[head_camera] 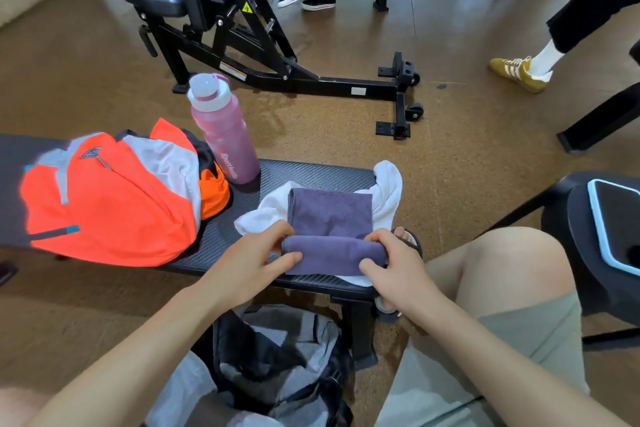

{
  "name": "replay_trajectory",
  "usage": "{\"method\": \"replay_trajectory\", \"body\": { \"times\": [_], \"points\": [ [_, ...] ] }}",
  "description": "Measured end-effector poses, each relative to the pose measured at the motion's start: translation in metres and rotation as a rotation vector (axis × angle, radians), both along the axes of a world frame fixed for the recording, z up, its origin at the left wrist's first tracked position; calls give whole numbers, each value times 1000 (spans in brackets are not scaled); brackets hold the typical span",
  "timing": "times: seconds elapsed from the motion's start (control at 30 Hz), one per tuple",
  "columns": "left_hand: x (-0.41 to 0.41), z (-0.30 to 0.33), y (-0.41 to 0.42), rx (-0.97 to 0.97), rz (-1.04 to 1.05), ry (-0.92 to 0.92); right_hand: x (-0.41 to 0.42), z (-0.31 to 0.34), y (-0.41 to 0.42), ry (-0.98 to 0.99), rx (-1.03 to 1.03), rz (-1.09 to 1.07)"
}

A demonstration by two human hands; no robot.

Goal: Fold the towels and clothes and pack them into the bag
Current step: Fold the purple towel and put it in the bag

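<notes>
- 2 hands, left (254,262) and right (391,262), pinch the purple towel's (330,218) rolled near edge on the bench (311,172)
- Roll evenly, ends aligned, then drop it into the bag (273,367) below

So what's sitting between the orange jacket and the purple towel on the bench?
Mostly bare black bench in the head view. The pink water bottle stands toward the far edge, beside the orange jacket; a white cloth edges out from under the purple towel.
</notes>
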State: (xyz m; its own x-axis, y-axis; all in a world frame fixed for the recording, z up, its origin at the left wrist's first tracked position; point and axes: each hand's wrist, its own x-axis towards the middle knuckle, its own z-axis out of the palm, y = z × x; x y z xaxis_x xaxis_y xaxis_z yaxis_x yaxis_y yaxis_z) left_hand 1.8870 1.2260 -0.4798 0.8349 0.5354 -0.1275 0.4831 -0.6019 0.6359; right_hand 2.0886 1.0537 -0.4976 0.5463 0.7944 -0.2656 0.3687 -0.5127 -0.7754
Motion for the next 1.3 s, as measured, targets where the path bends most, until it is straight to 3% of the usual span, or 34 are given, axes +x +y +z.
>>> {"method": "replay_trajectory", "body": {
  "times": [0.3, 0.47, 0.53, 0.63, 0.67, 0.73, 0.8, 0.9, 1.03, 1.1, 1.2, 1.3],
  "points": [
    [21, -16, -1, -76, 289, 108, 6, -24, 21, -61, -31, -164],
    [24, -17, -10, -11, 365, 126, -1, -25, 22, -210, -72, -137],
    [25, -17, -15, 138, 369, 109, -4, -25, 24, -272, -83, -133],
    [28, -16, -20, 753, -12, -53, -6, -28, 24, -559, -42, -40],
    [29, -16, -22, 869, -192, -76, -4, -29, 24, -674, -27, 4],
    [30, -14, -25, 882, -388, -16, -1, -30, 26, -851, 23, 83],
    [30, -14, -24, 845, -400, 117, 1, -26, 27, -953, 85, 158],
    [36, -19, -21, 942, -381, 271, -1, -15, 21, -951, 131, 304],
    [45, -12, -19, 928, -351, 159, 0, -8, 14, -1022, 25, 539],
    [44, 0, -18, 906, -358, 100, 5, -5, 16, -929, 35, 489],
    [36, 22, -14, 764, -326, 81, 11, 8, 16, -547, 124, 319],
    [30, 26, -3, 372, -257, 177, 14, 21, 13, -190, 33, 311]
  ]
}}
